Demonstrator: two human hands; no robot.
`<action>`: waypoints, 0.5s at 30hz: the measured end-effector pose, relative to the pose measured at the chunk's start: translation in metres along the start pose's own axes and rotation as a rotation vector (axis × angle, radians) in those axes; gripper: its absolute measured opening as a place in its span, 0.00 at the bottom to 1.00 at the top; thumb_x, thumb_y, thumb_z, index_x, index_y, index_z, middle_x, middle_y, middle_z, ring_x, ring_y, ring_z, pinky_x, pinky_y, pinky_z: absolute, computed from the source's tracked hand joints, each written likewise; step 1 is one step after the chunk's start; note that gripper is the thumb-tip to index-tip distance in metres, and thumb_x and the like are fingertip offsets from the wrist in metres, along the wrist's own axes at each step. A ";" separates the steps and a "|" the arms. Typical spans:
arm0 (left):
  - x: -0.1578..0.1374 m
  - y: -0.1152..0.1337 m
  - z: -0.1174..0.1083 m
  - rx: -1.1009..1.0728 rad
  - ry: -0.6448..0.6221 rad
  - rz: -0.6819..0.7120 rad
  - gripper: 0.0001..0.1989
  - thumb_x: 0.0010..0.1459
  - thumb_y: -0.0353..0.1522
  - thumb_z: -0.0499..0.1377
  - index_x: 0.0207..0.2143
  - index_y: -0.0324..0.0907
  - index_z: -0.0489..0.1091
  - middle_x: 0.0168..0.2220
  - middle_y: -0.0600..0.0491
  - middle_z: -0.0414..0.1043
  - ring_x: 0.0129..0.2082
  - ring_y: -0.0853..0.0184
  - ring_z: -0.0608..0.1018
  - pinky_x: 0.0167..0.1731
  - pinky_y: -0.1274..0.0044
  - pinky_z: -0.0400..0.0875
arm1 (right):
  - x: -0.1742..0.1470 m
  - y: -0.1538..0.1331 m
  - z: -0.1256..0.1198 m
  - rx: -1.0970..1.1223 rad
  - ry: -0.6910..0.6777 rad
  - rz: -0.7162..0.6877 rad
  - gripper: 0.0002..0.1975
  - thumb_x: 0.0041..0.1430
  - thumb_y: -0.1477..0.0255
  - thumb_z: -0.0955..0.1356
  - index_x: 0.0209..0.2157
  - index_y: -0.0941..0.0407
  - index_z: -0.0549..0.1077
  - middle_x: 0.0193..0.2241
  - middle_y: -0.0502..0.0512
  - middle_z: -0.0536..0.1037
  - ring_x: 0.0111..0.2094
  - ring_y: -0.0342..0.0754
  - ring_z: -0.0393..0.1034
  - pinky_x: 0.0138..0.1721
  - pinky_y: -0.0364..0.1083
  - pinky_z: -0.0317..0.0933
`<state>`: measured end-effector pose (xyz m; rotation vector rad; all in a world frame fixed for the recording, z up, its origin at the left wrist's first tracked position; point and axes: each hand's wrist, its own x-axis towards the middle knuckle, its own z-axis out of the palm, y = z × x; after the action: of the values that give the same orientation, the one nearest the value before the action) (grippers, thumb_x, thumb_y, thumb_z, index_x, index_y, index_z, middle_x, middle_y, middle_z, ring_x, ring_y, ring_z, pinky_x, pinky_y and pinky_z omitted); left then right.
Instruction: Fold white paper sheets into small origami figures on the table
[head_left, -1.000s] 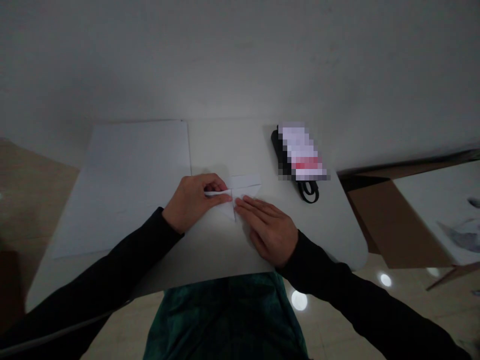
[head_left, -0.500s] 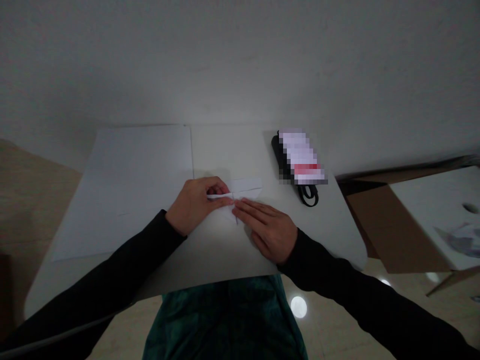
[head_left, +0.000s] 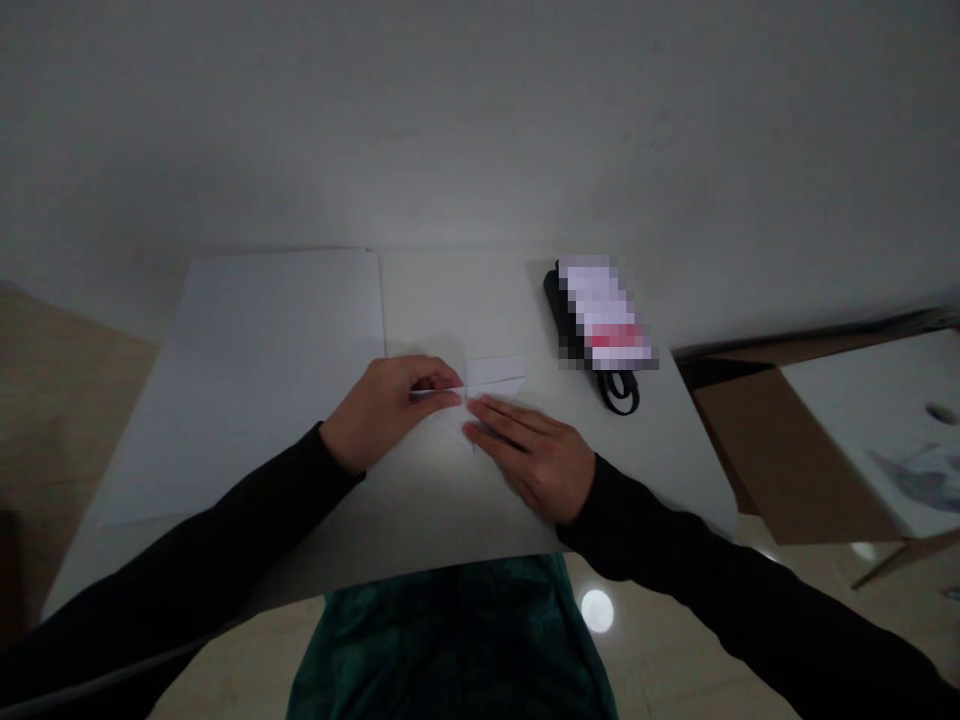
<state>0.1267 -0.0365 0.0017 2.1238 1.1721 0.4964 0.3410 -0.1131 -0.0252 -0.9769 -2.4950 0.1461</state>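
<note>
Left hand pinches folded paper | right hand rests on it, fingers extended, right of pinch | corner points toward wearer; long axis unclear

Beyond the right hand lie a black case, a blurred bright rectangle and a looped strap. Left of the left hand lies a large white sheet. The wall rises beyond both.

My view is dim, with soft shadow beyond the left hand. Round glare shows on the floor; pixelation masks the desk near its far right corner.
</note>
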 end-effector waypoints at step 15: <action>0.004 -0.001 0.000 0.016 0.003 0.085 0.10 0.57 0.38 0.58 0.32 0.40 0.73 0.31 0.53 0.72 0.30 0.71 0.73 0.31 0.80 0.68 | -0.001 0.000 0.000 0.019 0.024 -0.002 0.20 0.59 0.83 0.62 0.53 0.63 0.68 0.55 0.65 0.69 0.62 0.50 0.55 0.57 0.53 0.62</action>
<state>0.1287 -0.0325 0.0013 2.1939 1.0946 0.5303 0.3413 -0.1141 -0.0257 -0.9631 -2.4681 0.1568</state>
